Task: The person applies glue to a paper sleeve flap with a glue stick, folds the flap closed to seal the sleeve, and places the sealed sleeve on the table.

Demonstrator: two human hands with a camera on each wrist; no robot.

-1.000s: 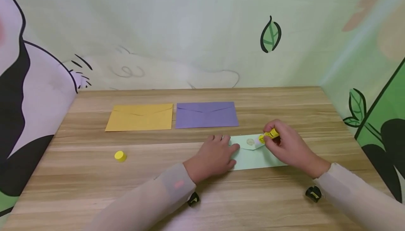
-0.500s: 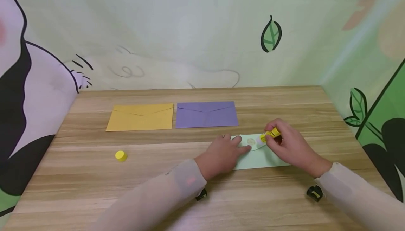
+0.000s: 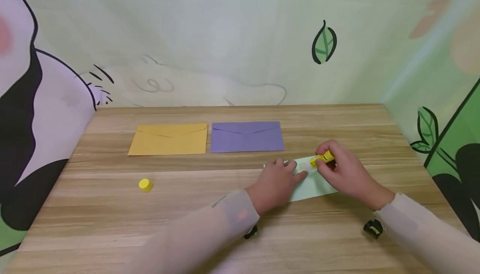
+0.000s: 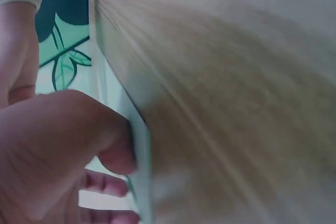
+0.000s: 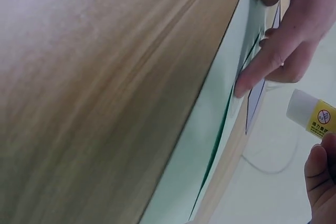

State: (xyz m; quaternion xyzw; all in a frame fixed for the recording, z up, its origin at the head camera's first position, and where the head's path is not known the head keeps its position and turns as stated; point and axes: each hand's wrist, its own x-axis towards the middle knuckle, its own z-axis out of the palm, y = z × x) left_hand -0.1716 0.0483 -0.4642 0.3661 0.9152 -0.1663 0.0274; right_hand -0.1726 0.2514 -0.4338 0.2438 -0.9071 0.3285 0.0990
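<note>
My left hand [image 3: 275,184] rests on a mint-green envelope [image 3: 313,186], its index finger stretched out over the flap. The left wrist view shows the thumb of that left hand [image 4: 58,145] at the envelope's edge [image 4: 140,150]. My right hand [image 3: 346,176] pinches a yellow glue stick [image 3: 322,158] between thumb and fingers, its pale end pointing left over the flap. In the right wrist view the glue stick [image 5: 320,118] appears apart from the paper. Beside its end on the flap is a faint round patch [image 3: 303,167]. The left hand covers the envelope's left part.
A yellow envelope [image 3: 168,140] and a purple envelope [image 3: 247,138] lie side by side at the back of the wooden table [image 3: 187,207]. A yellow cap [image 3: 145,185] stands at the left. A printed wall cloth [image 3: 210,49] rises behind.
My left hand has slid right along the mint-green envelope, its index finger now reaching toward the round patch. The envelope has turned slightly. The right hand keeps its grip on the glue stick, nearly still.
</note>
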